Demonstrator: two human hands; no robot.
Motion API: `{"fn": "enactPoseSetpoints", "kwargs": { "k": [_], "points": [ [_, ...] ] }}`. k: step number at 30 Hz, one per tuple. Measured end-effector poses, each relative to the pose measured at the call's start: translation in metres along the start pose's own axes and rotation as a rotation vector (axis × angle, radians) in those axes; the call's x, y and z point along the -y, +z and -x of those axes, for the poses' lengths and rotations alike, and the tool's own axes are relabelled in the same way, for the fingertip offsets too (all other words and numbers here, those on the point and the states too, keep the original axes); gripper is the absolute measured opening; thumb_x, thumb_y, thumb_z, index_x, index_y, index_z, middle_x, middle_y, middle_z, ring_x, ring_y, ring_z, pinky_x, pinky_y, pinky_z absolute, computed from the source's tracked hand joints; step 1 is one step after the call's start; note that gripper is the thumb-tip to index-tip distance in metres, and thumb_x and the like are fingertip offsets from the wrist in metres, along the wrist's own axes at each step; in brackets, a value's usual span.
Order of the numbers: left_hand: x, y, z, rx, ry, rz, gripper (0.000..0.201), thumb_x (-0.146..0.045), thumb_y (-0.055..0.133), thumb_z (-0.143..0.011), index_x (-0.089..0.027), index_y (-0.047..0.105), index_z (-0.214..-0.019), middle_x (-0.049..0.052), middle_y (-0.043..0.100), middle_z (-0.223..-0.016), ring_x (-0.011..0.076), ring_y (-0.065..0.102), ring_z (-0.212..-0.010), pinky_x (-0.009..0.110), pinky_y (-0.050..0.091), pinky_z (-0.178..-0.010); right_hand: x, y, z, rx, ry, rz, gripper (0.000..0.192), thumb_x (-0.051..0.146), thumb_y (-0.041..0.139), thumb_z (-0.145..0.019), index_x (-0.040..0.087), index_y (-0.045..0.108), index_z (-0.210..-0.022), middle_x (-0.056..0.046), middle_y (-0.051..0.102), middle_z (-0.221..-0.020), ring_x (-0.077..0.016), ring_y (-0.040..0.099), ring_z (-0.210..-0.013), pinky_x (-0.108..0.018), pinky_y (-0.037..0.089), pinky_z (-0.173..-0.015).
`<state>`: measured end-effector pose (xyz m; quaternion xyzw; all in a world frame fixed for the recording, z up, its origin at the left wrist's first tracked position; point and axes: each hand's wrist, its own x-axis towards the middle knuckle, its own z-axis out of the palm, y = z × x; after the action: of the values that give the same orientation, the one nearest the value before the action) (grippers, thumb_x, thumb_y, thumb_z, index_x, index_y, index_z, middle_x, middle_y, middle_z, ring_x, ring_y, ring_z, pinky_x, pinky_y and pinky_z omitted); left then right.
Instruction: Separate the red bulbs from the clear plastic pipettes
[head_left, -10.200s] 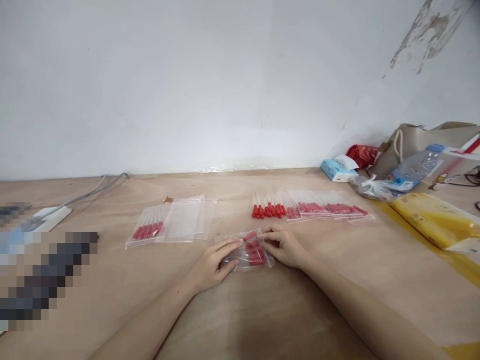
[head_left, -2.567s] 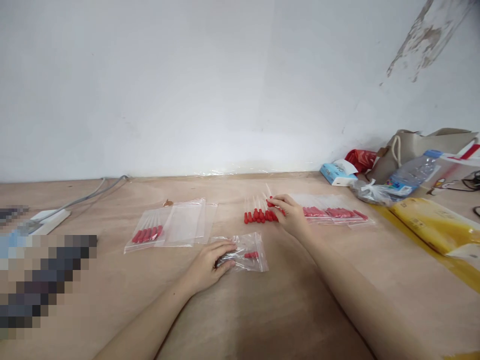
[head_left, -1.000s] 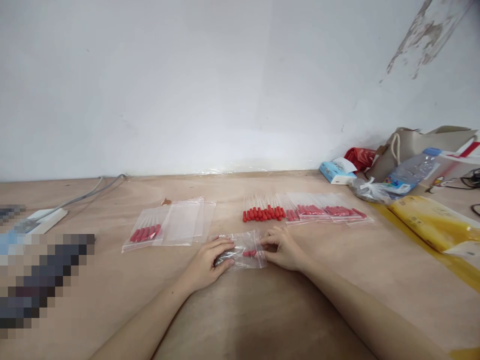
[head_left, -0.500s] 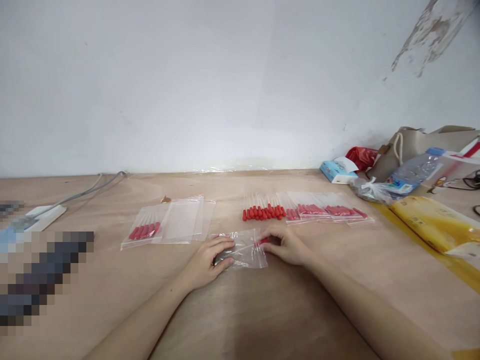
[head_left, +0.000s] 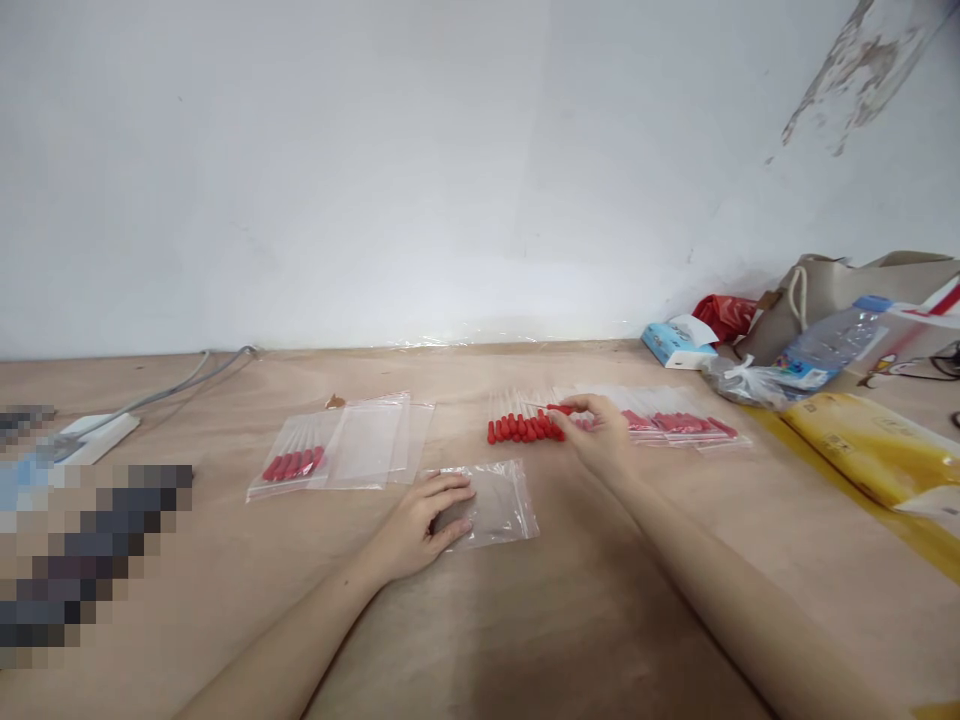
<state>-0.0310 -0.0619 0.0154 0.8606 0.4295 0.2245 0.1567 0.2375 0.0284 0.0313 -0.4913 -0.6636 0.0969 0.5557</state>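
Two bare hands work over a wooden counter (head_left: 570, 620) set against a white wall. The left hand (head_left: 424, 520) lies flat with its fingers spread on the left end of a clear zip bag (head_left: 499, 505), pinning it to the counter; it is pressing rather than pinching, so its grip is open. The bag lies just in front of the person, and I cannot tell whether anything is inside it.

The right hand (head_left: 600, 440) is farther out, beyond the bag and to its right, with thumb and fingers closed on a red-capped dropper (head_left: 559, 409) held just above a loose row of droppers (head_left: 521, 428). That row lies with its red bulbs toward the person and its clear stems pointing to the wall. Just right of the row, partly behind the right hand, several filled bags (head_left: 675, 422) overlap one another, each showing red bulbs.

To the left of the pinned bag sits a stack of clear bags (head_left: 375, 445); the leftmost one (head_left: 296, 462) has red-bulbed droppers in it. Farther left, a white power strip (head_left: 101, 435) with a grey cable rests near the wall.

At the far right there are a blue tissue pack (head_left: 675, 345), a red plastic bag (head_left: 724, 312), a beige tote (head_left: 832, 285), a water bottle (head_left: 829, 345) lying on its side and a yellow packet (head_left: 870, 445).
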Motion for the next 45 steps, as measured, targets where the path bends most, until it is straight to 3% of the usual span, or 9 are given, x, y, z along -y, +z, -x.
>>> {"fn": "enactPoseSetpoints", "kwargs": {
  "k": [6,12,14,19,23,29,34,40,45],
  "points": [
    [-0.001,0.000,0.001,0.028,-0.001,-0.024,0.034,-0.034,0.046,-0.085,-0.025,0.053,-0.118,0.007,0.047,-0.129,0.0211,0.042,-0.119,0.042,0.035,-0.101,-0.001,0.034,0.009,0.031,-0.165,0.424,0.015,0.035,0.059,-0.076,0.021,0.064,-0.075,-0.003,0.065,-0.077,-0.0187,0.053,-0.080,-0.037,0.027,-0.079],
    [-0.001,0.000,0.000,0.018,-0.013,-0.019,0.033,-0.034,0.045,-0.086,-0.025,0.055,-0.116,0.006,0.049,-0.127,0.0208,0.043,-0.119,0.042,0.034,-0.101,0.013,0.021,0.022,0.062,-0.233,0.441,0.024,0.041,0.055,-0.079,0.020,0.066,-0.076,-0.004,0.062,-0.081,-0.0176,0.051,-0.080,-0.036,0.027,-0.078],
    [-0.001,0.000,0.000,0.013,-0.007,-0.021,0.032,-0.032,0.042,-0.088,-0.026,0.055,-0.116,0.006,0.049,-0.127,0.0202,0.043,-0.119,0.041,0.034,-0.101,0.023,0.014,0.033,0.162,-0.276,0.330,0.022,0.038,0.053,-0.081,0.020,0.065,-0.078,-0.004,0.061,-0.081,-0.0164,0.050,-0.078,-0.034,0.030,-0.076],
    [-0.002,0.000,0.002,0.007,-0.006,-0.025,0.034,-0.034,0.044,-0.086,-0.026,0.054,-0.117,0.006,0.048,-0.128,0.0209,0.042,-0.119,0.042,0.034,-0.101,0.036,0.002,0.057,0.629,-0.474,0.155,0.024,0.040,0.055,-0.079,0.024,0.065,-0.093,-0.005,0.060,-0.093,-0.0173,0.051,-0.085,-0.033,0.036,-0.077],
    [-0.002,0.001,0.001,-0.026,-0.014,0.028,0.031,-0.033,0.046,-0.085,-0.025,0.057,-0.113,0.006,0.051,-0.124,0.0204,0.045,-0.116,0.039,0.036,-0.098,0.032,0.000,0.062,0.771,-0.461,0.204,0.030,0.042,0.054,-0.080,0.026,0.062,-0.103,-0.005,0.060,-0.102,-0.0188,0.052,-0.093,-0.036,0.036,-0.083],
    [0.007,-0.004,-0.003,-0.345,-0.267,-0.155,0.025,-0.038,0.051,-0.080,-0.023,0.064,-0.096,0.005,0.058,-0.099,0.0210,0.050,-0.094,0.038,0.040,-0.085,0.028,0.002,0.061,0.794,-0.469,0.130,0.029,0.039,0.052,-0.082,0.024,0.062,-0.105,-0.006,0.061,-0.106,-0.0177,0.053,-0.100,-0.037,0.036,-0.090],
    [0.007,-0.008,-0.003,-0.236,-0.391,-0.239,0.023,-0.042,0.057,-0.073,-0.021,0.062,-0.081,0.004,0.057,-0.089,0.0224,0.049,-0.087,0.036,0.039,-0.077,0.023,0.005,0.063,0.801,-0.513,0.087,0.027,0.035,0.051,-0.083,0.027,0.061,-0.107,-0.006,0.058,-0.115,-0.0180,0.051,-0.107,-0.040,0.034,-0.095],
    [-0.001,-0.013,-0.005,-0.111,-0.422,-0.157,0.014,-0.033,0.046,-0.080,-0.020,0.051,-0.075,-0.001,0.059,-0.077,0.0178,0.054,-0.076,0.031,0.036,-0.072,0.018,0.005,0.066,0.649,-0.470,0.097,0.031,0.030,0.049,-0.084,0.021,0.058,-0.113,-0.012,0.051,-0.123,-0.0206,0.048,-0.113,-0.040,0.040,-0.093],
    [0.031,-0.046,-0.002,-0.367,-0.604,-0.252,0.012,-0.031,0.039,-0.083,-0.021,0.045,-0.086,-0.001,0.058,-0.076,0.0163,0.056,-0.067,0.027,0.038,-0.061,0.018,0.006,0.066,0.587,-0.466,0.086,0.028,0.029,0.047,-0.085,0.021,0.060,-0.108,-0.012,0.051,-0.121,-0.0188,0.054,-0.103,-0.037,0.046,-0.087]
  ]
}}
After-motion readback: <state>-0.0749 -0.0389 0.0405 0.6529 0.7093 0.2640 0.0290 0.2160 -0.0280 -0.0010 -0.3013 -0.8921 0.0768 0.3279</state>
